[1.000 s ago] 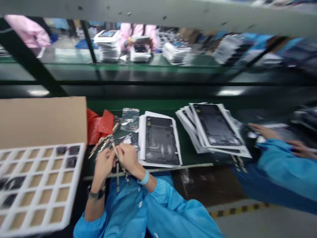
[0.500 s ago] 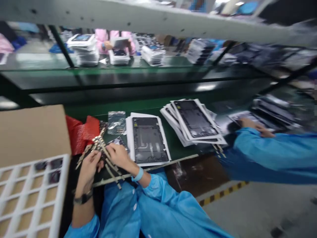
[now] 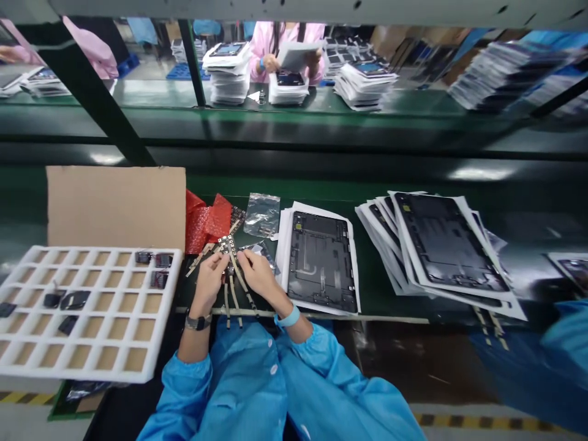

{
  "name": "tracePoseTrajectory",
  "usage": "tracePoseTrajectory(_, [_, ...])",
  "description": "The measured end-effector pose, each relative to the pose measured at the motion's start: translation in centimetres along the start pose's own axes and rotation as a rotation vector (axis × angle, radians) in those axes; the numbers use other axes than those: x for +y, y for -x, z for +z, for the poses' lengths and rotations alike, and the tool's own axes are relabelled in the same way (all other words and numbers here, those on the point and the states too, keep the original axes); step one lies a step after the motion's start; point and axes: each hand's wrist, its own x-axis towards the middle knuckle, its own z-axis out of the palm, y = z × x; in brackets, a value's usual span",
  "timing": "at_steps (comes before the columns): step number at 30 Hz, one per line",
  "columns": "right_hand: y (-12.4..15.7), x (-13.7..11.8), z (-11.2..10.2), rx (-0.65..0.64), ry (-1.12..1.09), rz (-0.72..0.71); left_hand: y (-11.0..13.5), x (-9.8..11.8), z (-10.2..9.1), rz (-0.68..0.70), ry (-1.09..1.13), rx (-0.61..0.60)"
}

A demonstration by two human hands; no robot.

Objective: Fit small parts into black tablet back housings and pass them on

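Left hand (image 3: 209,285) and right hand (image 3: 257,274) both in narrow pinch on a branched flex harness (image 3: 228,248), held over the table (image 3: 376,294), near edge. White foam tray (image 3: 92,252), left: black modules (image 3: 75,300) in few cells, most unfilled. Tablet back panel (image 3: 320,262) just right of hands; more panels (image 3: 445,242) stacked farther right.

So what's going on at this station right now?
A person in a blue smock holds a small circuit board with long flexible strips, the left hand and right hand both on it, over a green bench. Beside them, a white foam tray holds small dark parts; black tablet back panels lie on white sheets.
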Motion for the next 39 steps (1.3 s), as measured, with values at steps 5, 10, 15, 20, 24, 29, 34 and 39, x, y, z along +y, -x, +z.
tracePoseTrajectory(5, [-0.4,0.0,0.0,0.008,-0.089,-0.036,0.3,0.4,0.1,0.02,-0.007,-0.057])
tracePoseTrajectory(10, [-0.5,-0.1,0.0,0.011,-0.188,-0.002,0.5,0.6,0.1,-0.003,-0.023,-0.06])
tracePoseTrajectory(15, [-0.9,0.4,-0.1,0.088,-0.273,0.045,-0.2,-0.6,-0.7,0.029,-0.138,-0.081])
tracePoseTrajectory(20, [-1.1,0.7,-0.2,0.173,-0.281,0.089,-1.6,-1.9,-1.4,0.21,-0.502,0.04])
tracePoseTrajectory(24, [-1.0,0.4,0.0,0.194,-0.31,0.087,-2.7,-1.7,-0.7,0.271,-0.662,0.112])
tracePoseTrajectory(29, [-0.8,0.0,-0.5,0.192,-0.34,0.08,-2.5,-0.5,-0.1,0.407,-0.893,0.174])
tracePoseTrajectory(34, [-0.6,-0.2,-1.0,0.132,-0.3,0.024,-1.0,1.1,0.0,0.399,-0.682,0.25])
tracePoseTrajectory(39, [-0.4,-0.6,-0.8,0.06,-0.236,-0.015,-0.1,1.3,1.4,0.196,-0.329,-0.027])
